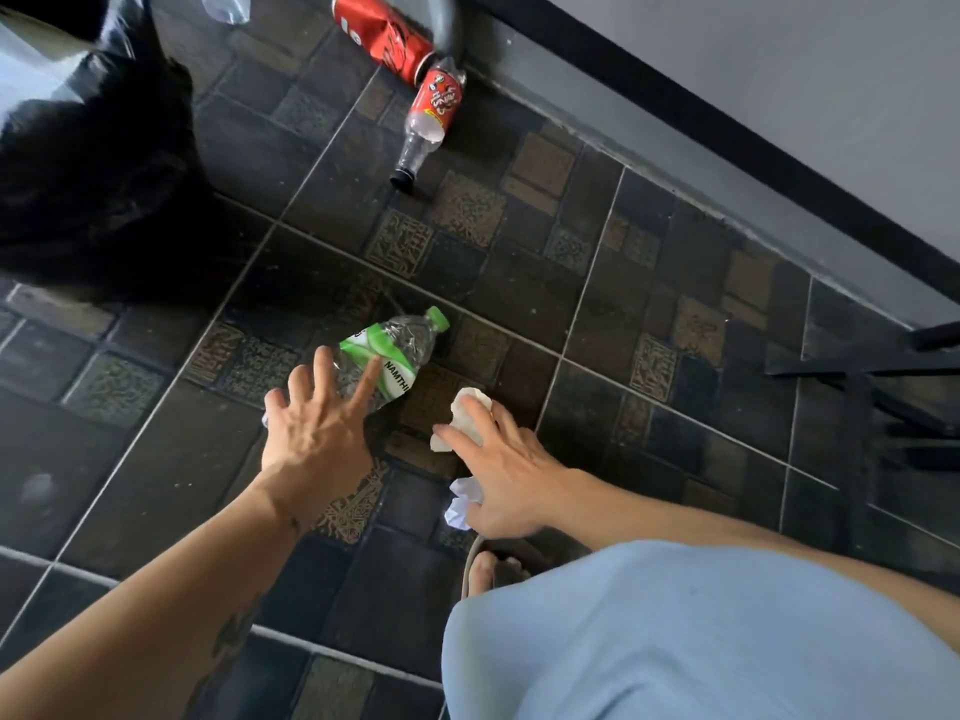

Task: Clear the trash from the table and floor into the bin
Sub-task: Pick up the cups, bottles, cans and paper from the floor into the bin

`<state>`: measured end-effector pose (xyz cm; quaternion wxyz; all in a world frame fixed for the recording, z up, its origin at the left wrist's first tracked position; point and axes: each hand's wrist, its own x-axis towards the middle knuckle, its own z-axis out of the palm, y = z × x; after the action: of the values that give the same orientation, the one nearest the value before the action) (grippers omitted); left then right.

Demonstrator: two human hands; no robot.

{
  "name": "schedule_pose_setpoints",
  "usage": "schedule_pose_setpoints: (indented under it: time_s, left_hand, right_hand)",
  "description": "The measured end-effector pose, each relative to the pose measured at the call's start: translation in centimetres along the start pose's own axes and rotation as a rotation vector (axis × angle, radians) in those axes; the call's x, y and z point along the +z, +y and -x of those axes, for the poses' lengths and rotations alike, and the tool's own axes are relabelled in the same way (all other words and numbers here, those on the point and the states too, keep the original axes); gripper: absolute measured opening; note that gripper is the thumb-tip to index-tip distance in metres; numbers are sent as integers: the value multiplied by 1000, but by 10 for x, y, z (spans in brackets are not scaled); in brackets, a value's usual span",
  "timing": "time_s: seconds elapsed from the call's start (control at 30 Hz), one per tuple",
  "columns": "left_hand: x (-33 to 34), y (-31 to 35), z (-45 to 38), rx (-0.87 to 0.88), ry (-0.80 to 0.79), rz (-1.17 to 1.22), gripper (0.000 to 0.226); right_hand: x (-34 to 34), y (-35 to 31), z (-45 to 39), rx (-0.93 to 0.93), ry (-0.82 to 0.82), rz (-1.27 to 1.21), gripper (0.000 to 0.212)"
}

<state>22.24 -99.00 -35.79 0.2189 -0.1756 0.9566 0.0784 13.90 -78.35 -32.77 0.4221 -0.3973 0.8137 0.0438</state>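
— We see the left hand [317, 433] spread wide, fingers apart over the green-labelled bottle [387, 356] lying on the floor tiles [597, 314], index on its label.

— And the right hand [506, 472]?

— Fingers splayed over crumpled white paper [467, 407]; whether it pinches that, we can't tell. Another paper wad [462, 504] sits beside the thumb.

— Elsewhere?

— The red-labelled bottle [428, 116] and red can [379, 31] lie by the wall; the black bin bag [98, 163] stands far left.
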Motion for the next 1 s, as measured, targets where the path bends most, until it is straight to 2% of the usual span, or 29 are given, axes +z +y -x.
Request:
schedule_pose_setpoints:
  time_s: [0.07, 0.13, 0.23, 0.43, 0.53, 0.67, 0.77, 0.83, 1.0]
  left_hand:
    - [-2, -2, 0, 36, 13, -18, 95]
    - [-3, -8, 1, 55, 18, -20, 93]
    - [-1, -14, 2, 63, 28, 12, 90]
    - [4, -15, 1, 75, 47, 56, 85]
    - [1, -13, -3, 78, 50, 86, 79]
    - [-11, -6, -11, 40, 102, 257, 76]
    - [-31, 1, -19, -17, 196, 388, 77]
    - [-52, 2, -26, -47, 243, 484, 76]
    - [-119, -7, -45, -29, 437, 680, 79]
  right_hand:
    - [8, 0, 0, 22, -17, 36, 90]
    - [17, -2, -3, 17, 40, 158, 90]
    - [22, -3, -9, -19, 152, 282, 75]
    - [9, 7, -15, -67, 179, 287, 59]
    - [2, 17, -18, -78, 246, 242, 43]
    - [-16, 31, -18, -41, 378, 163, 25]
    - [-41, 41, -21, 8, 539, 46, 15]
    - [-70, 44, -28, 17, 640, -6, 15]
    - [-172, 23, -49, -66, 854, -83, 17]
